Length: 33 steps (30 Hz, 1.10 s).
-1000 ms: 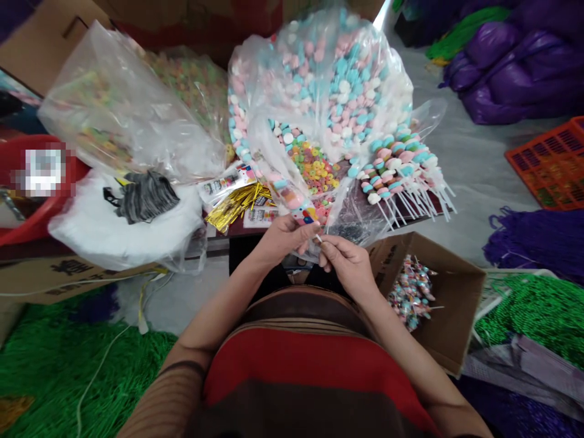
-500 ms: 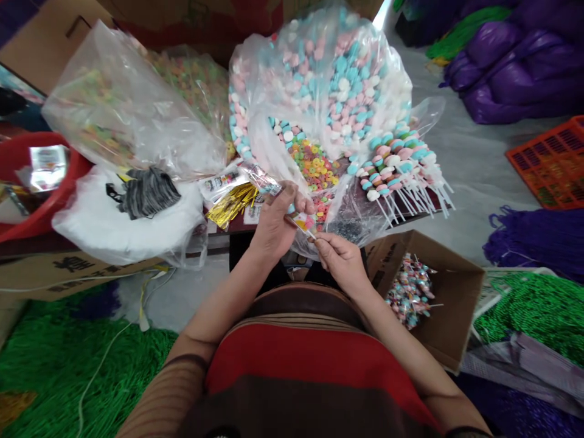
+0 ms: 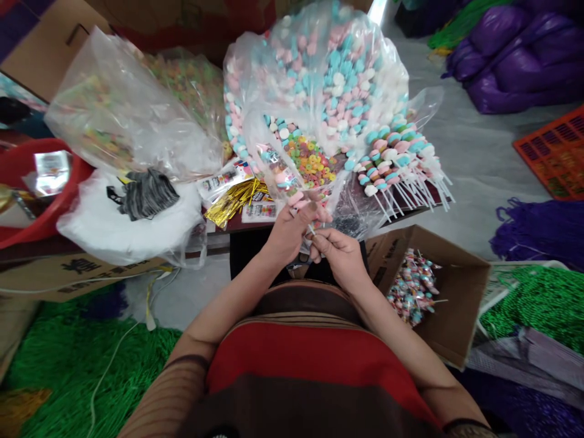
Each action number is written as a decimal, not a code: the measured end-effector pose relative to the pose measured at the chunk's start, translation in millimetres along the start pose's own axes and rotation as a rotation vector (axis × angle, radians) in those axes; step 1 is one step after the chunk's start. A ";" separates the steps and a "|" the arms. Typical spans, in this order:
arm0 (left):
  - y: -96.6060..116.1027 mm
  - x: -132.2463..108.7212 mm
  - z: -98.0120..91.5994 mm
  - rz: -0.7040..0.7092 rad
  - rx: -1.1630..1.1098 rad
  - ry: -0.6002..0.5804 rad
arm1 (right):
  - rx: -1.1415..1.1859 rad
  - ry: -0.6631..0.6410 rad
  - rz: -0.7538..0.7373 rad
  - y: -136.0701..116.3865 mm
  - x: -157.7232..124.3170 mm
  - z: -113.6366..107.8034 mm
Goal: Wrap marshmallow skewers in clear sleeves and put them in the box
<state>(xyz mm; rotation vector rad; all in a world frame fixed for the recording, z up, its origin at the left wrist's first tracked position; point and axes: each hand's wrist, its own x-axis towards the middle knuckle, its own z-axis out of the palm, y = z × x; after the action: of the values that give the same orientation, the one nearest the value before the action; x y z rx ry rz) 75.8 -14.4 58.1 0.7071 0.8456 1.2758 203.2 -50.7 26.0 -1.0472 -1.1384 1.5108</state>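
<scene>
A marshmallow skewer in a clear printed bag (image 3: 279,165) slants up and left from between my hands. My left hand (image 3: 287,230) is closed around the lower part of the bag, and its fingers cover some of it. Below that, my right hand (image 3: 340,252) pinches the white stick (image 3: 311,229) by the bag's mouth. Just left of the hands lie gold twist ties (image 3: 232,204) and flat printed bags (image 3: 223,180). Behind them, loose ring-shaped candies (image 3: 310,161) lie in an opened plastic bag. Unwrapped marshmallow skewers (image 3: 387,161) are piled to the right.
A big bag of marshmallows (image 3: 342,79) fills the table's back. On the left are a bag of ring candies (image 3: 91,103), a red basin (image 3: 79,182) and a grey striped cloth (image 3: 150,194) on white plastic. A cardboard box (image 3: 460,304) holding wrapped skewers stands low at right.
The bagged skewer has turned more upright, and its top now shows above my left hand. My left hand has shifted slightly right and down, closer to my right hand, which still pinches the stick.
</scene>
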 end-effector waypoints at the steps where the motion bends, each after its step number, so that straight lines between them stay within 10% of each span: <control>1: -4.3 -1.2 -3.4 -0.001 0.038 -0.026 | 0.042 0.012 0.003 0.4 0.1 -0.4; 17: 0.9 0.1 -29.3 0.461 0.968 -0.208 | 0.093 0.123 -0.015 9.8 -1.3 5.0; 24: 19.9 0.9 -40.6 0.245 0.495 -0.098 | 0.047 0.069 -0.005 8.5 -2.6 5.6; 33: 14.6 1.1 -5.9 -0.007 0.070 -0.204 | 0.029 0.032 -0.008 10.9 -5.5 9.6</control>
<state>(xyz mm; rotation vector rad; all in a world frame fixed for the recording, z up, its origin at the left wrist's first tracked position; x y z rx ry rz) 63.3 -11.0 67.1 0.8735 0.7272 1.1505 193.0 -59.1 17.8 -1.0425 -1.0945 1.4953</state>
